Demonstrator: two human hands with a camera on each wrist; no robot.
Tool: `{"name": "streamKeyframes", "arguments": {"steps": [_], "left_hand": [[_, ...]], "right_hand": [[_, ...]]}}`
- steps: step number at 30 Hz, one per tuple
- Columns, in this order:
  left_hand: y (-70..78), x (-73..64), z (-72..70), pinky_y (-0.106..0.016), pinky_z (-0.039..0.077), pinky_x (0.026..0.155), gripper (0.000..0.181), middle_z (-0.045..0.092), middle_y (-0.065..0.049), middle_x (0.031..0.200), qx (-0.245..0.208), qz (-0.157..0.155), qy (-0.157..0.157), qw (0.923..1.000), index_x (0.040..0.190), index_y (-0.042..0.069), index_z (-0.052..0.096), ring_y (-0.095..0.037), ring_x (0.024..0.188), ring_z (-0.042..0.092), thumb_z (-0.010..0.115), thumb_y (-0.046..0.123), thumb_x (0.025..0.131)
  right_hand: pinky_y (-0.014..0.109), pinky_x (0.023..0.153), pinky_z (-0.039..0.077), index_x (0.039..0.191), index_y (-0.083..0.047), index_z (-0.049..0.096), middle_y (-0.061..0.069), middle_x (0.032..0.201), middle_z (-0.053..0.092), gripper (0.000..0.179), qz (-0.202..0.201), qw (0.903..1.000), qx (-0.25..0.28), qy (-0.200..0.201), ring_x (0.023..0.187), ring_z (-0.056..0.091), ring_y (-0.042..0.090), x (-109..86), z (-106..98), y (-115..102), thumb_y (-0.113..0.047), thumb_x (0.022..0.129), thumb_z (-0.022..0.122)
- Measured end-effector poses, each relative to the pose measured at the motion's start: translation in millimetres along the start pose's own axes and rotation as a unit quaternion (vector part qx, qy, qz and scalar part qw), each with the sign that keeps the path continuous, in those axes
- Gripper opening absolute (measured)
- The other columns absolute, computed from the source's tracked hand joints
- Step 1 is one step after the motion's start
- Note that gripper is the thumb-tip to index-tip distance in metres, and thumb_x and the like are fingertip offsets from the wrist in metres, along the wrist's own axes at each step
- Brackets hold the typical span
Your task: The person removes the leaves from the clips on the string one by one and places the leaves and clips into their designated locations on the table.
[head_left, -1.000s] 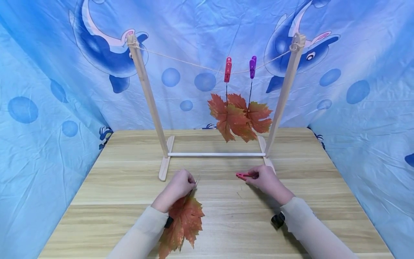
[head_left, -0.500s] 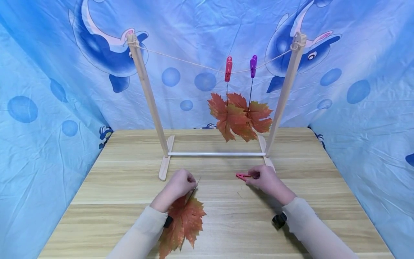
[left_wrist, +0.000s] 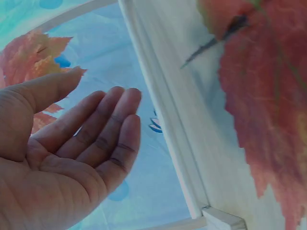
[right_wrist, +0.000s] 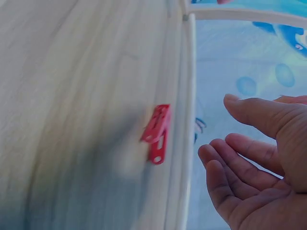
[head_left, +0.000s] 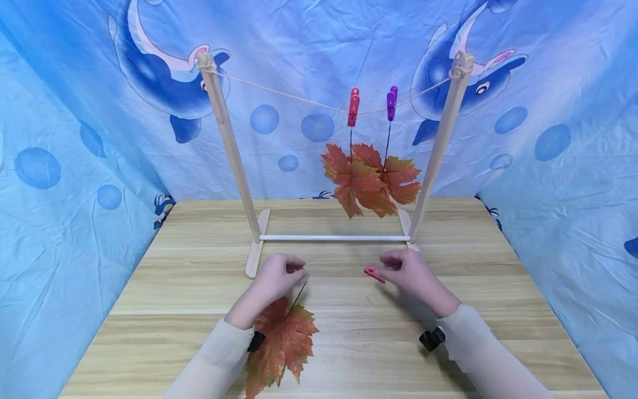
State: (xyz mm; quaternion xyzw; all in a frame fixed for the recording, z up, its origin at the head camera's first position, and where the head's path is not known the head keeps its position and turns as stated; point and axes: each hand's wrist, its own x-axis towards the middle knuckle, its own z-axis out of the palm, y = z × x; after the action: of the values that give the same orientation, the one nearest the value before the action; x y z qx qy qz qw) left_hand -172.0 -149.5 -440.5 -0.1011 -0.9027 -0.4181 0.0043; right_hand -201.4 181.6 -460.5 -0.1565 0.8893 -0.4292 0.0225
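A red-orange artificial maple leaf lies on the table, its dark stem pointing away from me. My left hand hovers just above the stem's tip, and the left wrist view shows its fingers loosely bent and apart from the leaf. On the table to the right rests a red clothespin. Beside it is my right hand. In the right wrist view a gap separates its relaxed fingers from the clothespin.
A wooden stand with a white crossbar stands behind the hands. From its sagging string, a red clothespin and a purple clothespin hang two maple leaves. A blue dolphin-print curtain surrounds the table.
My left hand has let go of the leaf's stem and lifted slightly. My right hand has released the red clothespin, which now lies at a different angle on the table.
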Motion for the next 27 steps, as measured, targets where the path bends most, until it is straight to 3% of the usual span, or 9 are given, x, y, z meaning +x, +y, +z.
{"name": "streamKeyframes", "arguments": {"steps": [8, 12, 18, 27], "left_hand": [[18.2, 0.8, -7.0, -0.035, 0.057, 0.075, 0.015, 0.074, -0.002, 0.089, -0.062, 0.023, 0.038, 0.9971, 0.103, 0.000, 0.078, -0.016, 0.082, 0.068, 0.078, 0.003, 0.088], [26.8, 0.0, -11.3, -0.035, 0.056, 0.077, 0.016, 0.074, -0.003, 0.093, -0.086, 0.024, 0.043, 0.9950, 0.105, 0.000, 0.078, -0.017, 0.086, 0.069, 0.078, 0.004, 0.089], [36.1, -2.0, -16.4, -0.033, 0.056, 0.079, 0.018, 0.075, -0.009, 0.100, -0.128, 0.050, 0.049, 0.9893, 0.109, 0.000, 0.077, -0.019, 0.090, 0.070, 0.077, 0.007, 0.091], [54.7, -4.9, -19.8, -0.034, 0.056, 0.080, 0.015, 0.075, -0.004, 0.097, -0.163, 0.075, 0.065, 0.9816, 0.107, 0.004, 0.078, -0.017, 0.090, 0.070, 0.075, 0.005, 0.093]], "right_hand": [[0.040, 0.083, 0.057, 0.114, 0.000, 0.076, 0.011, 0.107, 0.074, 0.034, -0.024, 0.9991, 0.035, 0.006, 0.098, 0.070, 0.024, -2.3, -8, -21, -0.016, 0.085, 0.085], [0.038, 0.084, 0.057, 0.113, -0.004, 0.077, 0.005, 0.106, 0.075, 0.033, -0.038, 0.9981, 0.047, 0.012, 0.100, 0.070, 0.025, -2.4, -11, -30, -0.016, 0.084, 0.087], [0.038, 0.084, 0.056, 0.114, -0.008, 0.078, 0.001, 0.108, 0.074, 0.035, -0.037, 0.9976, 0.058, 0.010, 0.101, 0.070, 0.027, -7.2, -18, -48, -0.020, 0.083, 0.088], [0.037, 0.089, 0.055, 0.115, -0.011, 0.077, -0.002, 0.110, 0.074, 0.034, -0.065, 0.9958, 0.059, 0.024, 0.101, 0.069, 0.016, -15.3, -26, -73, -0.019, 0.084, 0.087]]}}
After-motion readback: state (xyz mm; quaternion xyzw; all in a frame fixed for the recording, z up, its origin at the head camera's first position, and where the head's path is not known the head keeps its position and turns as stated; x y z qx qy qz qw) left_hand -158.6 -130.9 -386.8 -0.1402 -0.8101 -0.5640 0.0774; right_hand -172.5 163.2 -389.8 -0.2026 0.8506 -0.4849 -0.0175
